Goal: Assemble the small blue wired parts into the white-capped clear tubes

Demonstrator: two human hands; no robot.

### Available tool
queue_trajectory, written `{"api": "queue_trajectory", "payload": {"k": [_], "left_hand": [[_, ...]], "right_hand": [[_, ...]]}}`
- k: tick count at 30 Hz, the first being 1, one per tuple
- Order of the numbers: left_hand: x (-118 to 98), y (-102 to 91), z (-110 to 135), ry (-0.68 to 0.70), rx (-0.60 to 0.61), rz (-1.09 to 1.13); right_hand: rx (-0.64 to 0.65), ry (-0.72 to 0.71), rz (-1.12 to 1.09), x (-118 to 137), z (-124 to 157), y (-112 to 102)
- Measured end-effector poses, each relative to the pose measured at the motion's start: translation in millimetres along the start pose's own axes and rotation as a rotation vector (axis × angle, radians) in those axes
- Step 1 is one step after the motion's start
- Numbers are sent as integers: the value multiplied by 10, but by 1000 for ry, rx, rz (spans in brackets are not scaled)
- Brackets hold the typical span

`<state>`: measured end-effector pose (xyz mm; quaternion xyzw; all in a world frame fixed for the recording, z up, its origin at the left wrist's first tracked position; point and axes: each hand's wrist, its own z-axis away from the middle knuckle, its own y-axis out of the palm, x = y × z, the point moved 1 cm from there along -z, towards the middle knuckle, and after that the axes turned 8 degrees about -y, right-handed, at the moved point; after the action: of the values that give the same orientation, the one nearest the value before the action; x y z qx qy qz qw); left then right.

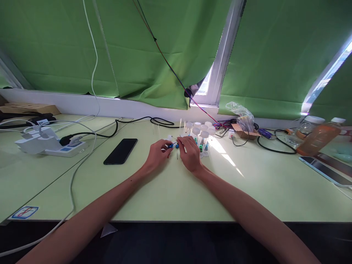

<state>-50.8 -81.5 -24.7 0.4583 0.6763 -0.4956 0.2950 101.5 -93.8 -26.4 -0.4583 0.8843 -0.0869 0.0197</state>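
My left hand is closed in a pinch at a small blue part, near the middle of the table. Close beside it, my right hand has its fingers pressed together around another small blue piece with thin wire leads. One dark lead points down toward the tabletop. The fingertips of both hands almost meet, and they hide part of these pieces. Just behind my right hand stands a cluster of clear tubes with white caps; some hold green or blue parts. An upright clear tube is at the cluster's back left.
A black phone lies left of my hands. Farther left is a white power strip with plugs and a trailing white cable. At right are a small cardboard box, black cables, bottles and another phone.
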Motion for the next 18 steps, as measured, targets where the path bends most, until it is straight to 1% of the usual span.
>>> {"api": "queue_trajectory", "payload": {"k": [5, 10, 18], "left_hand": [[-18, 2, 18, -3, 30, 55], [-43, 8, 33, 32, 50, 65], [-69, 16, 52, 94, 50, 59]], "right_hand": [[-29, 43, -8, -26, 8, 5], [-31, 89, -10, -54, 11, 10], [-64, 82, -3, -76, 20, 9]]}}
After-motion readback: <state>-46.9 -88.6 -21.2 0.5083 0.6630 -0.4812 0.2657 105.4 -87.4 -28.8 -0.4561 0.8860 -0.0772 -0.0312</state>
